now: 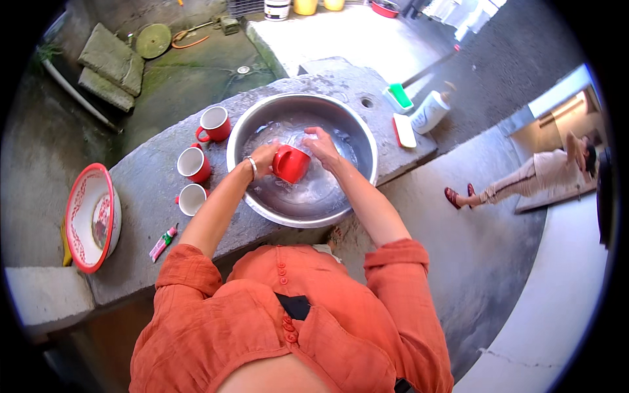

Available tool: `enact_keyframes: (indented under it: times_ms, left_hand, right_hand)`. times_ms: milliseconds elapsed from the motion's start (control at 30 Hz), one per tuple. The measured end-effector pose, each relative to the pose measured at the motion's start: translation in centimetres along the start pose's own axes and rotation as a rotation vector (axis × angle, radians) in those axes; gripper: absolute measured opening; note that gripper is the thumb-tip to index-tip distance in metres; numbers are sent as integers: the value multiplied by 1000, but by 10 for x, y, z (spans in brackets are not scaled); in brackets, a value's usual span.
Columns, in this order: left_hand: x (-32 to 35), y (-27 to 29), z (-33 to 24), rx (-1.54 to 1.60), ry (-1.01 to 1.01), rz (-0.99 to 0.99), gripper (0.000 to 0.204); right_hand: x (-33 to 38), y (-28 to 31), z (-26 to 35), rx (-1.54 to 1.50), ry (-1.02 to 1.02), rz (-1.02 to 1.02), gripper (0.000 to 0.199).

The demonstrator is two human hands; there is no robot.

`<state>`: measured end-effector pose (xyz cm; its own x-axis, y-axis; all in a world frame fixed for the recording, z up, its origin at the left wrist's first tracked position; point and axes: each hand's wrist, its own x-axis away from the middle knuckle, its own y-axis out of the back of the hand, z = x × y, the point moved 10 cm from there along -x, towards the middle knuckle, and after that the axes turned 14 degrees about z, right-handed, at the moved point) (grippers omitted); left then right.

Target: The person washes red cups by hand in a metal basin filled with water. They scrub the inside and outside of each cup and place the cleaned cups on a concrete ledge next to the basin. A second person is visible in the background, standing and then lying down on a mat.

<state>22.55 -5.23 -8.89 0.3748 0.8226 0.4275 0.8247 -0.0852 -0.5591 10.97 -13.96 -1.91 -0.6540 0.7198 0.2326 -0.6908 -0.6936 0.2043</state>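
So both arms reach forward over the big metal basin (369, 131), orange sleeves rolled up, forearms angling in toward each other so the hands end up pretty close together. The mug (293, 165) is between them, tipped over inside the basin's rim, above what looks like sudsy water.

Left hand (264, 159) has the actual grip: it comes in from the mug's left, fingers closed on the handle side, back of the hand mostly up. There's a bracelet (253, 168) on that wrist. Right hand (321, 145) is at the mug's upper right, wrist bent a bit inward, fingers loosely curled and spread, so roughly half open and not wrapped around anything. Can't tell if its fingertips touch the mug.

Basin's sitting on a rough grey counter (147, 206). Three more mugs (194, 164), red outside and white inside, stand in a row just left of it, with a tube (162, 244) nearer the body and a red-rimmed bowl (114, 226) tilted up further left. On the right you've got a brush (405, 131) and a white bottle (430, 112).
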Motion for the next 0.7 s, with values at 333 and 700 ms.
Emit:
enact_keyframes:
  times_ms: [333, 700]
  left_hand:
    - [28, -34, -42, -1107, -36, -210, 81]
    - [42, -38, -42, 89, -122, -194, 49]
  right_hand:
    - [30, -58, -30, -432, -244, 293, 46]
    - [44, -63, 58, -380, 263, 51, 47]
